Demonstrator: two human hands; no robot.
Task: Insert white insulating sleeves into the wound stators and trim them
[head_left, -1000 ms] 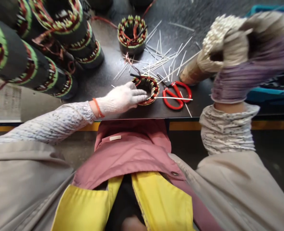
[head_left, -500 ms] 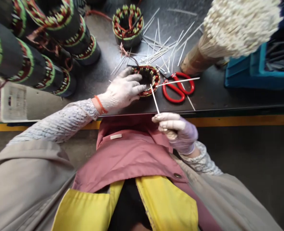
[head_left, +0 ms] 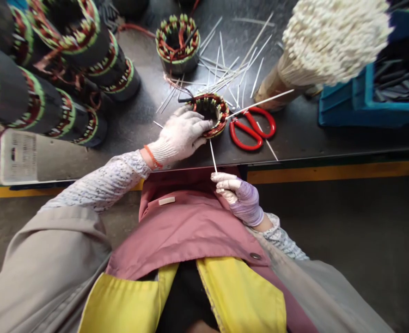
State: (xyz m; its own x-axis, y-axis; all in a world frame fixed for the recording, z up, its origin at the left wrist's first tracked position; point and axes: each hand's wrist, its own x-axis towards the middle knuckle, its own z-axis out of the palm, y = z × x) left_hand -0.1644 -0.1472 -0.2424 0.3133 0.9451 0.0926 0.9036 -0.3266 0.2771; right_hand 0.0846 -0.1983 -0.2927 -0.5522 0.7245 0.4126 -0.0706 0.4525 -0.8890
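A motor stator (head_left: 222, 113), with red-brown windings and pale green slot ends, rests on the bench near its front edge. My left hand (head_left: 185, 134), in a white glove, lies over its left side, fingers reaching over the rim into the bore and thumb at the near side. In front of the bench edge, my right hand (head_left: 237, 194), in a white and purple glove, pinches a thin white stick (head_left: 213, 155). That stick's far end is at the stator's near side; whether it goes in is unclear. Another white stick (head_left: 259, 102) juts from the stator's right side, above red-handled scissors (head_left: 247, 134).
Several loose white sticks (head_left: 221, 76) are scattered behind the stator, near a second stator (head_left: 178, 51). A thick bundle of white sticks (head_left: 332, 46) stands at right, beside a blue bin (head_left: 346, 106) of dark pieces. Stacked stators (head_left: 79, 60) and a pale crate (head_left: 19, 155) occupy the left.
My right hand has moved left and slightly toward me with its stick, whose tip has shifted from the bore to the near outer side. My left hand stays on the stator.
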